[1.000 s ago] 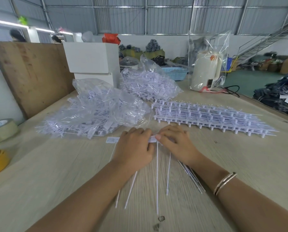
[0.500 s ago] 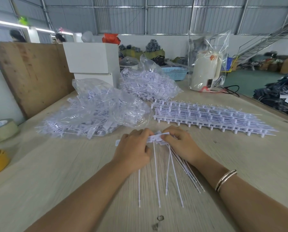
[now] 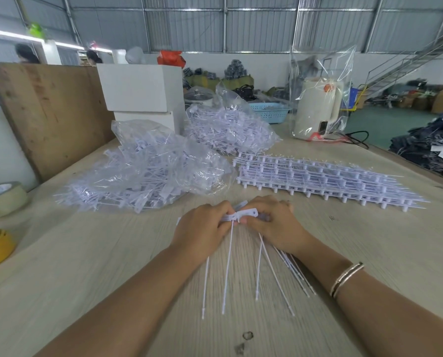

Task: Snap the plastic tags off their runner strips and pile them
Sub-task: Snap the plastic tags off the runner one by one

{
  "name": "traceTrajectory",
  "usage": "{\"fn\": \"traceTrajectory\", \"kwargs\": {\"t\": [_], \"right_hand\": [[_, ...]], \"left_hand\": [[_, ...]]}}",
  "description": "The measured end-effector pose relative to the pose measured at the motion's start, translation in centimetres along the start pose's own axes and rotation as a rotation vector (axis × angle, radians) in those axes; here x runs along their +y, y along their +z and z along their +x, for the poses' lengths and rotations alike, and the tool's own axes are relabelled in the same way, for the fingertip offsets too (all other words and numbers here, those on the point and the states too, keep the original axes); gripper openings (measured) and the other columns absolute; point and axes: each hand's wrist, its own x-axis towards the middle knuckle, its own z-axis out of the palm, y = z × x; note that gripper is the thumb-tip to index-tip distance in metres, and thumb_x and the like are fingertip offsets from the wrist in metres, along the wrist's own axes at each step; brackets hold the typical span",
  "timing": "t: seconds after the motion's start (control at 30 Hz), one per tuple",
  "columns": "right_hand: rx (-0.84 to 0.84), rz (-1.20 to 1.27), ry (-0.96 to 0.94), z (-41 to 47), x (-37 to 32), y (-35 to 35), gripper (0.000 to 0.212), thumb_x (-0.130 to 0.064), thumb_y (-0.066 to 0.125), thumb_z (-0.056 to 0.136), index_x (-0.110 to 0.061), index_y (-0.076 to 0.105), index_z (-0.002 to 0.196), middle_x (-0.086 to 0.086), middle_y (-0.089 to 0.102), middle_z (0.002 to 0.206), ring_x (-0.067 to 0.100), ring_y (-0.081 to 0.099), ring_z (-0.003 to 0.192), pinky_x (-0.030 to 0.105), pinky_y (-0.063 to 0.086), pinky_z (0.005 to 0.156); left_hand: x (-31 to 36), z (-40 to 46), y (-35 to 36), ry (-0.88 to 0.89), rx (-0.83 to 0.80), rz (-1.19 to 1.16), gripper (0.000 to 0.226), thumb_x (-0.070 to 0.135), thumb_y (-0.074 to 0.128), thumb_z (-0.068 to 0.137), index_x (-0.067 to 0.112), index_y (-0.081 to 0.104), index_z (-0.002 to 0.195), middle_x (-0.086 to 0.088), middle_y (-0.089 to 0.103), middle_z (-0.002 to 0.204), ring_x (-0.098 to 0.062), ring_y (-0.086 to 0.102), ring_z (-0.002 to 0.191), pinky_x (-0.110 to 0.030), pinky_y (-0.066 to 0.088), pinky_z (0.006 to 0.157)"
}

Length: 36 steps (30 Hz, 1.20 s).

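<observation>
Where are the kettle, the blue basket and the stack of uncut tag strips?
kettle (image 3: 315,109): head view, on the middle of its white body, inside the clear bag.
blue basket (image 3: 269,112): head view, on its front wall.
stack of tag strips (image 3: 318,177): head view, on the top layer, near the middle.

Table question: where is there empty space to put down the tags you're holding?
Bare table lies left of the left hand, between it and the tape rolls. More is right of the right hand, below the runner stack. Ahead it is crowded: bagged tags and the stack. Loose tags fan out under both hands.
</observation>
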Motion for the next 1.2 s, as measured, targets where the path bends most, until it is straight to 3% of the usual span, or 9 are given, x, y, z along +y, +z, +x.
{"fn": "traceTrajectory", "kwargs": {"t": [0.03, 0.17, 0.47, 0.6, 0.77, 0.9, 1.0, 1.07, 1.2], "right_hand": [[0.006, -0.008, -0.008, 0.0, -0.1, 0.0, 0.013, -0.020, 0.064, 0.088, -0.018, 0.074, 0.097, 0.004, 0.066, 0.090, 0.011, 0.049, 0.086, 0.018, 0.028, 0.092], [0.013, -0.064, -0.029, -0.1, -0.3, -0.1, 0.013, -0.022, 0.064, 0.088, -0.019, 0.073, 0.097, 0.003, 0.068, 0.093, 0.015, 0.055, 0.092, 0.049, 0.032, 0.096], [0.109, -0.249, -0.153, -0.2, -0.2, 0.0, 0.016, -0.022, 0.063, 0.089, -0.034, 0.071, 0.082, -0.025, 0.050, 0.073, 0.004, 0.049, 0.079, 0.040, 0.022, 0.085], [0.094, -0.029, -0.088, -0.3, -0.8, -0.1, 0.038, -0.019, 0.064, 0.089, -0.052, 0.060, 0.072, -0.020, 0.057, 0.065, -0.001, 0.050, 0.070, 0.042, 0.027, 0.084], [0.061, 0.509, 0.053, -0.4, -1.1, -0.7, 0.017, -0.007, 0.062, 0.086, -0.017, 0.075, 0.082, 0.000, 0.072, 0.077, 0.014, 0.065, 0.073, 0.026, 0.052, 0.072], [0.198, 0.667, 0.186, -0.1, -0.5, -0.9, 0.012, -0.007, 0.062, 0.085, -0.013, 0.072, 0.086, -0.004, 0.073, 0.079, 0.010, 0.067, 0.075, 0.021, 0.051, 0.072], [0.170, 0.365, 0.191, 0.0, 0.4, -1.0, 0.010, -0.016, 0.062, 0.089, -0.010, 0.071, 0.092, 0.007, 0.069, 0.095, 0.019, 0.064, 0.088, 0.037, 0.047, 0.088], [0.126, 0.022, 0.172, 0.2, 1.0, -0.4, 0.009, -0.025, 0.062, 0.090, -0.019, 0.068, 0.089, -0.001, 0.064, 0.098, 0.017, 0.057, 0.099, 0.041, 0.034, 0.096], [0.085, -0.390, 0.207, 0.5, 1.4, 0.6, 0.018, -0.041, 0.057, 0.087, -0.034, 0.064, 0.101, -0.015, 0.053, 0.112, 0.008, 0.042, 0.114, 0.027, 0.010, 0.074]], "left_hand": [[-0.1, 0.0, 0.0, 0.000, -0.003, -0.005, 0.018, 0.037, 0.057, 0.090, 0.026, 0.059, 0.105, -0.001, 0.064, 0.082, -0.020, 0.059, 0.076, -0.029, 0.037, 0.059], [-0.4, 0.1, 0.0, 0.004, -0.010, -0.025, 0.018, 0.038, 0.057, 0.090, 0.027, 0.060, 0.104, -0.001, 0.063, 0.080, -0.019, 0.058, 0.074, -0.029, 0.040, 0.060], [-0.1, -0.2, -0.3, -0.052, -0.050, -0.189, 0.014, 0.045, 0.060, 0.087, 0.032, 0.065, 0.092, 0.012, 0.070, 0.083, -0.006, 0.064, 0.078, -0.026, 0.048, 0.069], [0.1, -0.1, -0.1, -0.029, -0.027, -0.195, 0.018, 0.041, 0.059, 0.089, 0.027, 0.062, 0.099, 0.009, 0.071, 0.091, -0.013, 0.066, 0.085, -0.038, 0.052, 0.076], [0.6, -0.1, 0.1, -0.002, -0.020, -0.358, 0.013, 0.038, 0.055, 0.093, 0.026, 0.055, 0.096, -0.001, 0.071, 0.086, -0.022, 0.067, 0.081, -0.044, 0.053, 0.076], [0.5, 0.0, -0.3, -0.082, 0.023, -0.529, 0.008, 0.032, 0.059, 0.091, 0.025, 0.054, 0.093, -0.001, 0.072, 0.100, -0.013, 0.066, 0.098, -0.033, 0.051, 0.090], [0.1, -0.1, -0.2, -0.053, -0.011, -0.294, 0.014, 0.035, 0.061, 0.089, 0.024, 0.055, 0.095, 0.003, 0.069, 0.090, -0.017, 0.065, 0.084, -0.037, 0.052, 0.080], [0.2, -0.2, -0.2, -0.008, 0.005, -0.162, 0.016, 0.036, 0.062, 0.087, 0.024, 0.057, 0.097, 0.006, 0.067, 0.088, -0.016, 0.063, 0.082, -0.035, 0.050, 0.075], [0.4, -0.2, -0.1, -0.027, 0.077, -0.180, 0.016, 0.033, 0.063, 0.086, 0.024, 0.053, 0.094, 0.012, 0.064, 0.090, -0.011, 0.061, 0.082, -0.033, 0.046, 0.079]]}}
